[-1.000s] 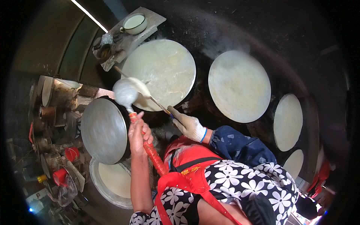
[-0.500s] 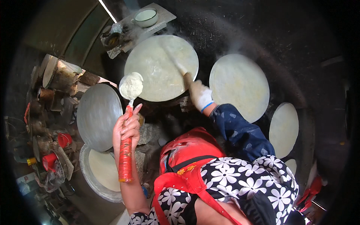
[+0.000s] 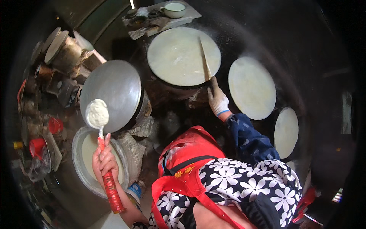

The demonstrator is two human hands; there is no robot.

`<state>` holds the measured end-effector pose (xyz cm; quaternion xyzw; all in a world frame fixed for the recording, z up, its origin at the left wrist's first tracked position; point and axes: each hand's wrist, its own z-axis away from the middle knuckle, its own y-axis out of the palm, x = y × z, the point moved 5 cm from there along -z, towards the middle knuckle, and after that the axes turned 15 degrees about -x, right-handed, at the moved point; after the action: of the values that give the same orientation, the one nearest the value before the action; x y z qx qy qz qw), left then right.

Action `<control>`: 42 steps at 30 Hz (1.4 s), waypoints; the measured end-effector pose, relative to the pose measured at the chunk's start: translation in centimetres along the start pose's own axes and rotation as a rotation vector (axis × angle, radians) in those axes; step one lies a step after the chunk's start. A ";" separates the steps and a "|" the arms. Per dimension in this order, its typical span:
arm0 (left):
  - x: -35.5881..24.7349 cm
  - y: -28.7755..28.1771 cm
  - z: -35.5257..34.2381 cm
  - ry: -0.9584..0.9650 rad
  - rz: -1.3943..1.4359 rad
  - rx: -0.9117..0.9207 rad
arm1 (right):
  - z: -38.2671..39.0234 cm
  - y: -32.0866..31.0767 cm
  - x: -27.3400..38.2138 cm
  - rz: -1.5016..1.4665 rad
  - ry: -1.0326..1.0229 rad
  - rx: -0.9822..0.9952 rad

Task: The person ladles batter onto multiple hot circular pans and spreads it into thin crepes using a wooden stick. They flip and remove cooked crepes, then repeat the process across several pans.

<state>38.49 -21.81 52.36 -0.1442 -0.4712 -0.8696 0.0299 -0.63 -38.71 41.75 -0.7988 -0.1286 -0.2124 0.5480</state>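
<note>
My left hand (image 3: 105, 162) is closed around the red-wrapped handle of a ladle (image 3: 97, 113), whose bowl is coated with thick pale batter. The ladle's bowl appears over the near left part of a bare grey round griddle (image 3: 110, 82), with the tub of batter (image 3: 79, 168) below it. My right hand (image 3: 219, 102), in a white glove, grips a long thin wooden spreader (image 3: 205, 59). Its blade lies across the right part of a round griddle (image 3: 167, 57) covered with a pale layer of batter. The glove is at that griddle's near right edge.
Two more pale-topped round griddles (image 3: 252, 87) (image 3: 286, 131) stand to the right. Behind the far griddle, a board (image 3: 192, 14) holds a light bowl (image 3: 175, 10) and small dishes. Cut logs (image 3: 68, 53) and red containers (image 3: 37, 147) are at the left.
The ladle has moved left and nearer, away from the far griddle. My right hand has swung the spreader from slanting left to the griddle's right part. The view has shifted too.
</note>
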 end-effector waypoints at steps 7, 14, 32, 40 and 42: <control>-3.8 -7.5 3.7 0.321 -0.145 0.000 | -3.6 1.9 6.9 0.172 -0.362 0.158; -4.7 -22.2 -0.1 0.582 -0.268 -0.438 | 4.1 1.6 15.5 -0.411 -0.802 0.149; -5.6 -35.3 -12.5 0.668 -1.189 -1.125 | 12.1 6.1 19.5 0.326 -0.833 1.422; -8.2 -33.0 -14.7 0.778 -1.146 -1.200 | 12.1 9.5 15.2 0.185 -0.620 1.110; -7.6 -33.1 -16.4 0.653 -0.814 -1.059 | 14.3 9.5 14.1 0.070 -0.366 1.217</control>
<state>35.91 -17.68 14.93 0.3127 0.0278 -0.9212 -0.2298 18.69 -29.25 36.30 -0.3718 -0.2915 0.0569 0.8795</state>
